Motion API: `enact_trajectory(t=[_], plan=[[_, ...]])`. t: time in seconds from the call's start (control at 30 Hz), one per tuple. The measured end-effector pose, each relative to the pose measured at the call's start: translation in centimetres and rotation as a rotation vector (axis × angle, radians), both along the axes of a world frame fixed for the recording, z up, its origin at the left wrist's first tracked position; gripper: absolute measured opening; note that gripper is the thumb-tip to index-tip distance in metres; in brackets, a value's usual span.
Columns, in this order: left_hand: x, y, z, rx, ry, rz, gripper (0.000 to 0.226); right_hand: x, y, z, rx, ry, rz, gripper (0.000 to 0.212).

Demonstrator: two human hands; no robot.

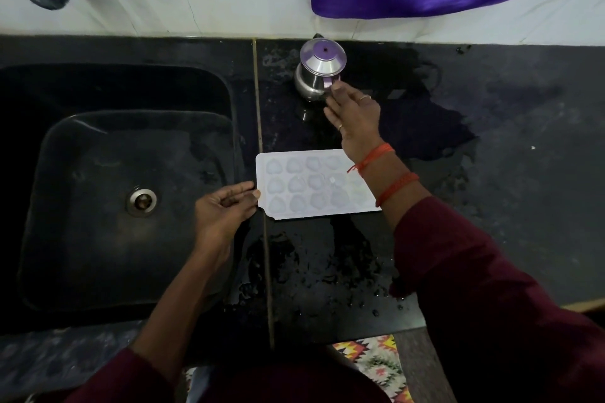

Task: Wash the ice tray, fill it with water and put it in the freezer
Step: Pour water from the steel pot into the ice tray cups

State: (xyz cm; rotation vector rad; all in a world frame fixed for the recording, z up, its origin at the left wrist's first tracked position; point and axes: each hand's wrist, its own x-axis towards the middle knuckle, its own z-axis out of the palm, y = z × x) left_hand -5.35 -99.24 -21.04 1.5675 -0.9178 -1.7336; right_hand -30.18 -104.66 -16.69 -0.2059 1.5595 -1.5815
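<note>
Head view. White ice tray (314,185) flat on the wet black counter (327,258), just right of the sink (131,199), cups up; whether filled, impossible to tell.

Risks, as a judgement: a wet counter and a light tray pinched only at one short end, so a nudge from the right forearm crossing its far end could skate or tip it. A steel jug (319,73) reached for by fingertips alone, with a lid that may sit loose, could slip or pour wide of the small cups and flood the counter further. A full tray carried level by one edge could slop on the way to the freezer.

Left hand (226,206) palm partly up, fingers curled, thumb and fingertips closed on the tray's near-left edge. Right hand (355,116) stretched forward beyond that pinch, palm down, fingers loosely spread and not yet clasped round anything, fingertips touching the jug's handle side. Right wrist with red threads over the tray's right end, forearm angled across.
</note>
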Motion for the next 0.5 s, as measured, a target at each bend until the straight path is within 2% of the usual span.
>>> enact_trajectory(t=[0.07,0.2,0.37,0.5], plan=[[0.1,-0.1,-0.1,0.0,-0.002,-0.01,0.028,-0.7,1.2,0.3,-0.009,0.086,0.025,0.018],[0.0,-0.1,0.0,-0.01,-0.014,-0.024,0.027,-3.1,5.4,0.6,0.04,0.345,0.055,0.018],[-0.1,-0.2,0.2,-0.005,-0.035,-0.037,0.025,-5.5,11.1,-0.4,0.19,0.637,0.051,0.016],[0.1,-0.6,0.2,0.004,-0.055,-0.065,0.022,-5.5,14.0,-1.3,0.314,0.741,0.054,0.012]])
